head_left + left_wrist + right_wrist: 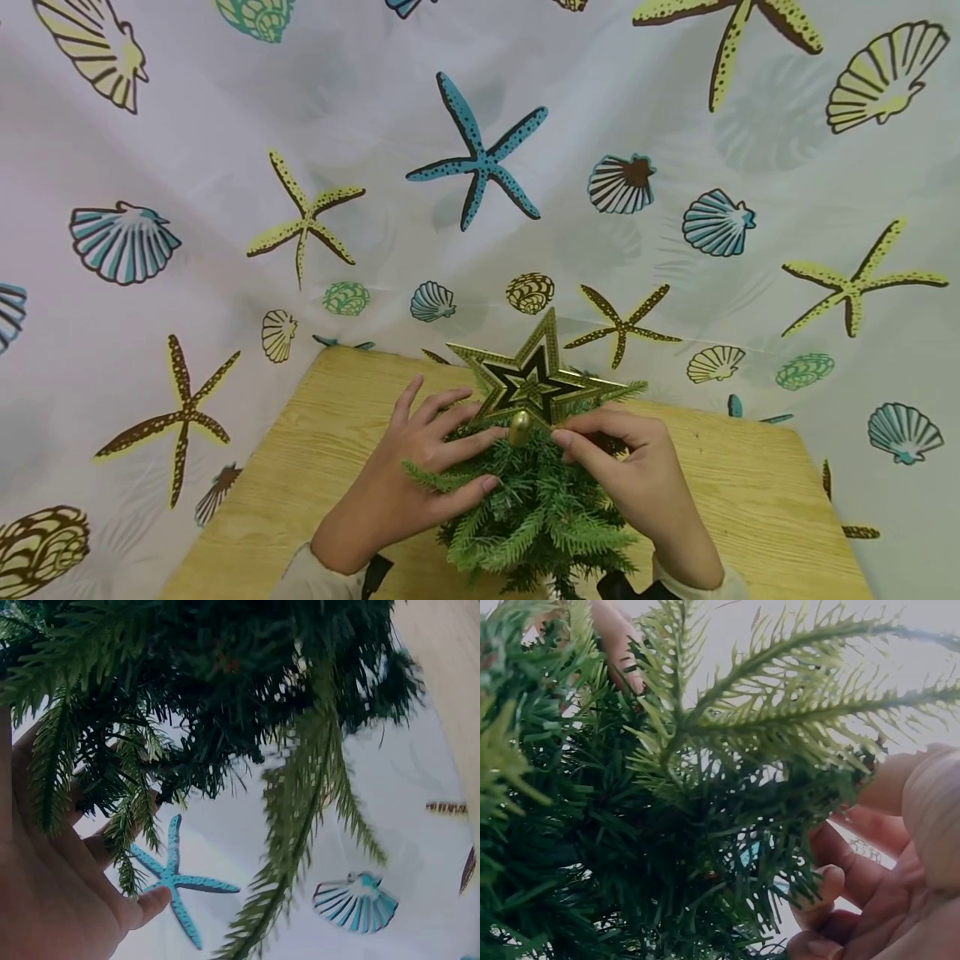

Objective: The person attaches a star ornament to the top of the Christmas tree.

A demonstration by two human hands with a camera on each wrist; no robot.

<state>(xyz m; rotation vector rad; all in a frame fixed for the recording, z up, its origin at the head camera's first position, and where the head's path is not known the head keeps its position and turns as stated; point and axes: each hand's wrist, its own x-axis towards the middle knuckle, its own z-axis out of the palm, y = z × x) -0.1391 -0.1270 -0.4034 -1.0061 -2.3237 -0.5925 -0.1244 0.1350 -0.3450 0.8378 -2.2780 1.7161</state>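
A small green artificial tree (536, 517) stands on a wooden table (315, 467), topped by a gold and black star (536, 379) with a gold stem (519, 427). My left hand (438, 462) lies with straight spread fingers on the tree's upper left branches (112, 787). My right hand (600, 446) curls its fingers into the top branches (795, 750) just right of the star's stem. Whether they pinch a twig or the stem is hidden by needles.
A white sheet printed with starfish and shells (480, 167) hangs behind and around the table. The table's edges show at left (247, 467) and right (825, 492). Bare wood lies on both sides of the tree.
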